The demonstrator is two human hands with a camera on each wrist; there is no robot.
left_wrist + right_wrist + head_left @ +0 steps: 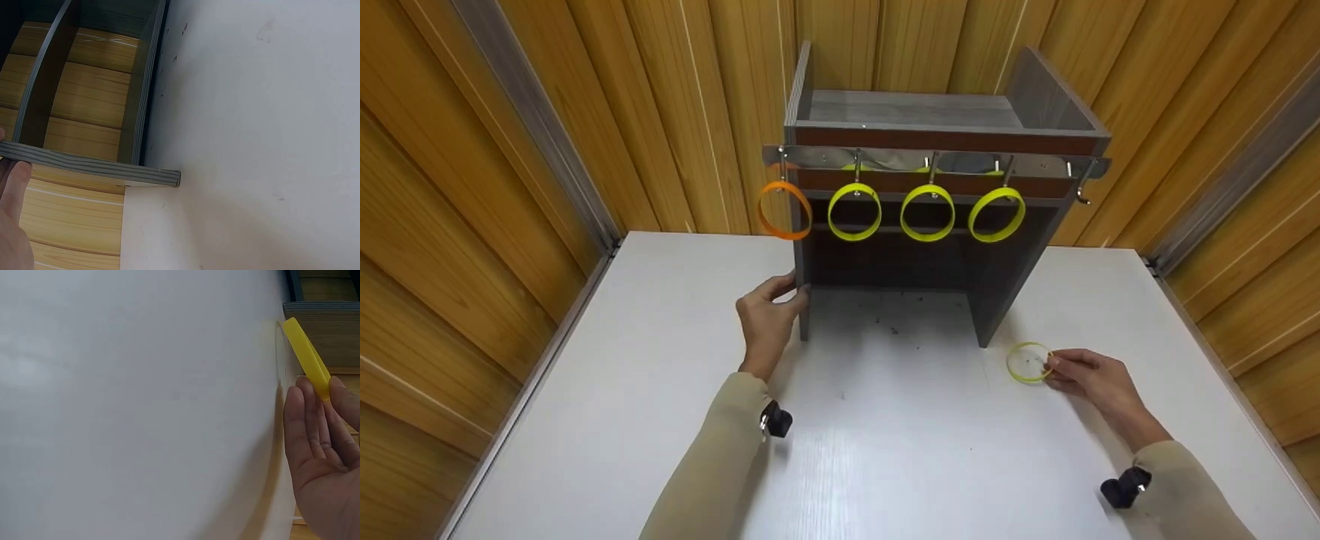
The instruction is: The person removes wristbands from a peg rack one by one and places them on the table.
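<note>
A thin yellow ring (pixel 1009 366) is pinched between the thumb and fingers of my right hand (pixel 1099 382), low over the white table, right of a grey shelf unit (pixel 1012 262). In the right wrist view the ring (pixel 308 357) appears edge-on at my fingertips. My left hand (pixel 769 319) grips the front edge of the unit's left side panel (pixel 805 326), thumb on one face and fingers behind. The left wrist view shows part of that hand (pixel 16 225) against the panel edge (pixel 90 164).
Across the unit's front runs a metal strip (pixel 885 159) with hooks. An orange ring (pixel 786 236) hangs at the left, then three yellow rings (pixel 928 238). A bent hook (pixel 1081 196) sticks out at the right end. Wood-look walls (pixel 510 150) surround the white table (pixel 885 450).
</note>
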